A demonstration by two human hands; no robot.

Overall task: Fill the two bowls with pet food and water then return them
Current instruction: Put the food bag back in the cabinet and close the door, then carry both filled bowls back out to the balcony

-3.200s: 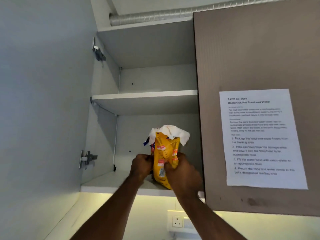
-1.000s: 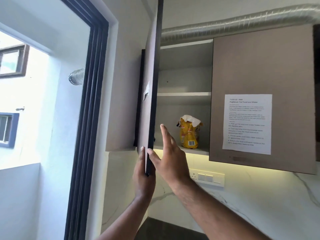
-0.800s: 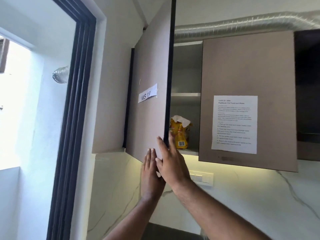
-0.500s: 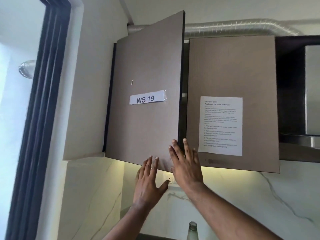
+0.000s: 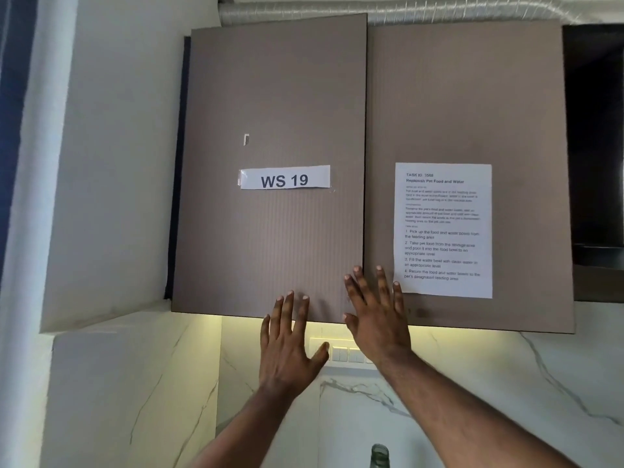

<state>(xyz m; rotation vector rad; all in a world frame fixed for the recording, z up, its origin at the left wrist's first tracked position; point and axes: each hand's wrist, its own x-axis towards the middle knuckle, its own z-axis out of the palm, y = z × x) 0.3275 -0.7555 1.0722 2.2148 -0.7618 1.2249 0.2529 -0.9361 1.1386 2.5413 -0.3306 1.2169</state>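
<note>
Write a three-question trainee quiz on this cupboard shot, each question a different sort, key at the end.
1. True or false: the left cupboard door stands wide open.
2. Which door carries the printed task sheet? A) the left door B) the right cupboard door C) neither
3. Fill in: the label on the left door reads "WS __".

Key
1. False. It looks shut, flush with its neighbour; the left hand and right hand lie flat-fingered at the doors' lower edge.
2. B
3. 19
</note>
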